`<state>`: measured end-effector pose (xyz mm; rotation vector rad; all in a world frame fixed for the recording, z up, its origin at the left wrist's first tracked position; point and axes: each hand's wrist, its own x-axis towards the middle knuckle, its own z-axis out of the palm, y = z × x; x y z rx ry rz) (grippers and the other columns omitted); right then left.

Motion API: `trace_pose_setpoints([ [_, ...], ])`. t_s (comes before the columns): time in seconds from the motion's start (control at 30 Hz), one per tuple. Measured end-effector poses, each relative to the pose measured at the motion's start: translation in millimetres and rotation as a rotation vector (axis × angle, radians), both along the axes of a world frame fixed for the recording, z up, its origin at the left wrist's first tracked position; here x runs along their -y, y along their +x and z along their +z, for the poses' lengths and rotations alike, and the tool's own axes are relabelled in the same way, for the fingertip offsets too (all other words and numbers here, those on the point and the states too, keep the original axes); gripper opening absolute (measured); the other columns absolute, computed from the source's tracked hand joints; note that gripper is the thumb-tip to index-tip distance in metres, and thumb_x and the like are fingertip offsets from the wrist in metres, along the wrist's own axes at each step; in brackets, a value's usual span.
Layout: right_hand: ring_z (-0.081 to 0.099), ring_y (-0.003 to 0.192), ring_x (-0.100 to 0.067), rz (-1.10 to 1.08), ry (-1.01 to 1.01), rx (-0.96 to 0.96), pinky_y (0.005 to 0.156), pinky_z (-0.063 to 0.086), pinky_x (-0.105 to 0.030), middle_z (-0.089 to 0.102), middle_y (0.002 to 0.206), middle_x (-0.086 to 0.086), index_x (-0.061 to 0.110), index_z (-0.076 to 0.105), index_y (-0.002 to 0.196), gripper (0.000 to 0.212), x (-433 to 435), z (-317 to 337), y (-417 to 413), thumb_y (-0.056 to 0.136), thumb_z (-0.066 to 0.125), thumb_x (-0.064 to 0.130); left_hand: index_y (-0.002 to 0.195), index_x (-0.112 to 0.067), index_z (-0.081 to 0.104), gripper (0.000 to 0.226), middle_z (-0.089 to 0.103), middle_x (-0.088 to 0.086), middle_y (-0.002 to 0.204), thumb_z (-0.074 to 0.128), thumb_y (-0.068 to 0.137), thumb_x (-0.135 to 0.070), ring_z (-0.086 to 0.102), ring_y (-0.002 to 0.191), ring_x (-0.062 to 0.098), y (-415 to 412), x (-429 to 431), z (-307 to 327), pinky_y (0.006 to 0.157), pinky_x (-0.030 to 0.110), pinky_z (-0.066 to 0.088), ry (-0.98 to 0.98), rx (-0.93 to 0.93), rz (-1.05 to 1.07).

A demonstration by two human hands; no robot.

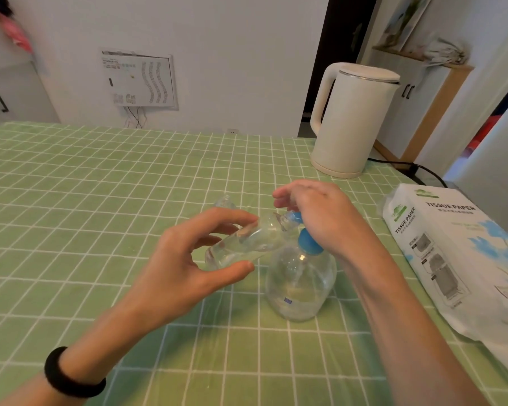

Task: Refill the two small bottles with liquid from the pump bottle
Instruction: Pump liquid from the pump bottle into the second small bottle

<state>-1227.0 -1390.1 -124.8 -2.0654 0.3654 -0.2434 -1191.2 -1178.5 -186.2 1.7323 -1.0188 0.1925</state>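
Observation:
A clear pump bottle point(299, 285) with a blue pump head point(307, 240) stands on the green checked tablecloth, partly filled with clear liquid. My left hand point(194, 259) holds a small clear bottle point(247, 240) tilted on its side, its mouth against the blue nozzle. My right hand point(320, 212) rests on top of the pump head, fingers curled over it. A second small clear bottle point(225, 202) stands behind my left hand, mostly hidden.
A cream electric kettle point(349, 121) stands at the back right with its black cord point(417, 168) trailing right. A white tissue paper pack point(458, 259) lies along the table's right edge. The green tablecloth point(100, 186) stretches open to the left.

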Motion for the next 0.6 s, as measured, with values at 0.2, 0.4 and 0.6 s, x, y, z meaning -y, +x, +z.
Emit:
trace_pose_setpoints([
  [0.2, 0.063, 0.109, -0.006, 0.001, 0.031, -0.032, 0.094, 0.047, -0.029, 0.073, 0.11, 0.011, 0.027, 0.076, 0.103, 0.035, -1.3, -2.2, -1.5, 0.097, 0.042, 0.017, 0.131, -0.04, 0.064, 0.053, 0.072, -0.019, 0.126, 0.08, 0.08, -0.037, 0.072, 0.115, 0.01, -1.8, 0.3, -0.7, 0.094, 0.034, 0.06, 0.005, -0.002, 0.0],
  [0.4, 0.065, 0.097, -0.002, -0.001, -0.02, 0.017, 0.083, 0.048, -0.025, 0.074, 0.104, 0.016, 0.028, 0.075, 0.112, 0.036, 0.2, 0.7, -0.5, 0.098, 0.043, 0.024, 0.133, -0.039, 0.063, 0.055, 0.072, -0.019, 0.128, 0.08, 0.08, -0.038, 0.071, 0.116, 0.011, -0.6, -0.6, 2.1, 0.095, 0.033, 0.06, -0.009, 0.01, -0.004],
  [0.6, 0.064, 0.103, -0.001, -0.01, 0.064, -0.03, 0.088, 0.046, -0.025, 0.077, 0.103, 0.012, 0.027, 0.077, 0.1, 0.035, -1.3, -1.1, 0.8, 0.097, 0.044, 0.015, 0.127, -0.031, 0.068, 0.049, 0.073, -0.017, 0.126, 0.08, 0.081, -0.037, 0.072, 0.116, 0.015, 0.3, 0.2, -1.6, 0.094, 0.04, 0.061, 0.01, -0.025, 0.003],
])
